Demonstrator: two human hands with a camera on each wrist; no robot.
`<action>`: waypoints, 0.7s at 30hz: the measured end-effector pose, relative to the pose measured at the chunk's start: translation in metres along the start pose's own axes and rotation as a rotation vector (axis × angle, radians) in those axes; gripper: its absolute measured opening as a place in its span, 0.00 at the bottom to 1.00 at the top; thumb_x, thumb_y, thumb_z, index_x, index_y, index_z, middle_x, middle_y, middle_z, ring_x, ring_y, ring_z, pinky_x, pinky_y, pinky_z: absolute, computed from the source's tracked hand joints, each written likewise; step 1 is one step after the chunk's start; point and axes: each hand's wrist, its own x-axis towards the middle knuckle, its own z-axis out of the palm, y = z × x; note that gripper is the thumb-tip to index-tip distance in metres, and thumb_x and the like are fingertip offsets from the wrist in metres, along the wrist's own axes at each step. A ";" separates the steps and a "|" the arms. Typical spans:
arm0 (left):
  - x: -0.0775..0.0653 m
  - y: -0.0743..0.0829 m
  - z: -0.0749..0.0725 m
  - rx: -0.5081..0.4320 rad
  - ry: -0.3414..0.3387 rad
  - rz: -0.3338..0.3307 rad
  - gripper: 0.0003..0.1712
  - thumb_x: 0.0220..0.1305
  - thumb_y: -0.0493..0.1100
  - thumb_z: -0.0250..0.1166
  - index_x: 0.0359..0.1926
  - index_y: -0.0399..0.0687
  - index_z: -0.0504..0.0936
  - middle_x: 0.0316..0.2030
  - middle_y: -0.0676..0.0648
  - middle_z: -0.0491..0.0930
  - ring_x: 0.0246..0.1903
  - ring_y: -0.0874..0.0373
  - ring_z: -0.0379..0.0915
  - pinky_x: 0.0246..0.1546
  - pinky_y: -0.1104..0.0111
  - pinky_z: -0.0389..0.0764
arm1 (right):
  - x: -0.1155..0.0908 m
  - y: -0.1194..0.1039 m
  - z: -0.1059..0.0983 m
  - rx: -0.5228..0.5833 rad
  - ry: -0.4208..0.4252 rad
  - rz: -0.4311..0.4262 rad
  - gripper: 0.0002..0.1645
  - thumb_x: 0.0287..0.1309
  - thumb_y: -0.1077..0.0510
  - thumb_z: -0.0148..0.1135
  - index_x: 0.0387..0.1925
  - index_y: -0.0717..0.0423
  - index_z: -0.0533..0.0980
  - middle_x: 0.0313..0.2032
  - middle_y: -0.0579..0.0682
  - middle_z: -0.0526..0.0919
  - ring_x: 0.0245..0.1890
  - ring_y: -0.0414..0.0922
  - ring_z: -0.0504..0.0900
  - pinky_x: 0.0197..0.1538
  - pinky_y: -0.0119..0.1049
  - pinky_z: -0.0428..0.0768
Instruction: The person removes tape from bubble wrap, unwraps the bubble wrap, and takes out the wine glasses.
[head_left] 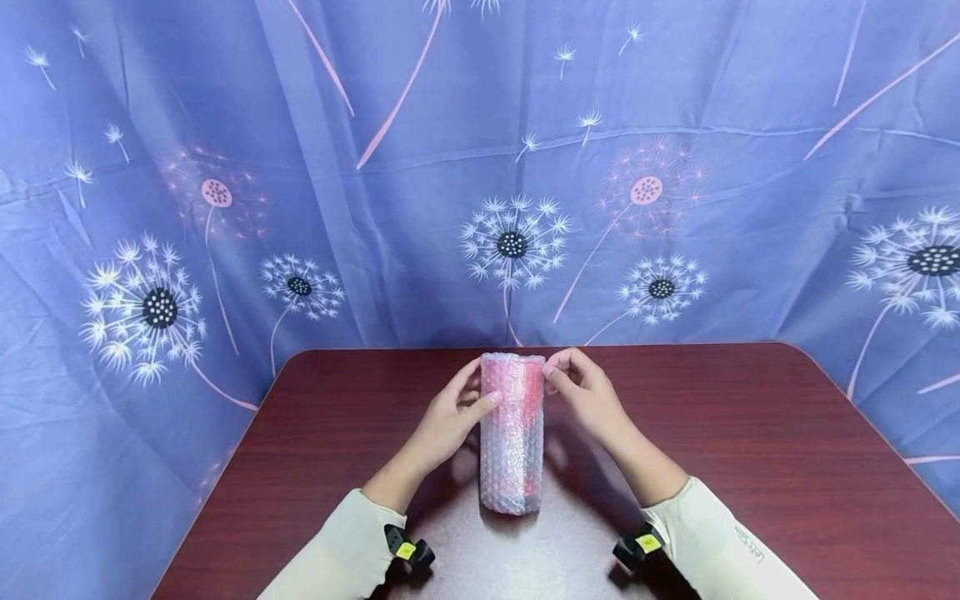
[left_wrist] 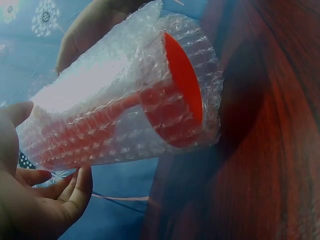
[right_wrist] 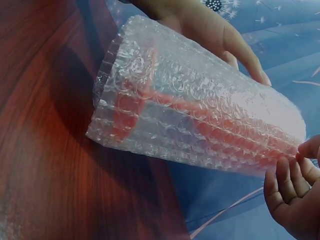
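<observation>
A red goblet-shaped object (left_wrist: 182, 80) with a flat round base and a thin stem shows through a roll of clear bubble wrap (head_left: 512, 450). The wrapped bundle is held upright, its lower end apparently just off the tabletop. With thumb in front and fingers around the side, my left hand (head_left: 444, 421) grips the bundle's upper left. At the upper right edge, my right hand (head_left: 588, 396) pinches the wrap between thumb and fingertips, as the fingers (right_wrist: 285, 182) in the right wrist view also show. The wrap partly blurs the object's upper part.
Under the hands lies a dark red wood-grain table (head_left: 337, 417). Behind it hangs a blue curtain (head_left: 420, 250) with dandelion prints, close to the table's back edge. A black strap with a yellow-marked device (head_left: 407, 550) sits at each wrist.
</observation>
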 end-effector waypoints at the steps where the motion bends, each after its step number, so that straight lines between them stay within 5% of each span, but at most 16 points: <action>1: 0.000 0.000 0.000 0.008 0.001 0.004 0.39 0.68 0.52 0.66 0.77 0.63 0.61 0.62 0.44 0.77 0.57 0.50 0.75 0.59 0.55 0.78 | 0.000 0.000 0.000 0.003 0.003 0.000 0.10 0.71 0.63 0.57 0.43 0.71 0.73 0.33 0.55 0.77 0.33 0.37 0.80 0.43 0.32 0.84; 9: 0.000 0.000 0.001 -0.024 0.018 0.007 0.38 0.68 0.50 0.66 0.75 0.58 0.62 0.61 0.41 0.77 0.58 0.46 0.77 0.59 0.53 0.79 | -0.001 0.000 -0.001 0.010 0.000 0.002 0.09 0.71 0.64 0.56 0.42 0.71 0.74 0.34 0.59 0.79 0.34 0.43 0.83 0.45 0.40 0.86; 21: 0.000 0.002 0.003 -0.104 0.010 0.016 0.40 0.67 0.46 0.66 0.75 0.51 0.60 0.65 0.37 0.68 0.53 0.51 0.78 0.50 0.61 0.82 | 0.000 0.000 -0.001 0.059 -0.033 -0.007 0.08 0.70 0.67 0.54 0.42 0.73 0.72 0.34 0.57 0.81 0.36 0.41 0.84 0.45 0.35 0.84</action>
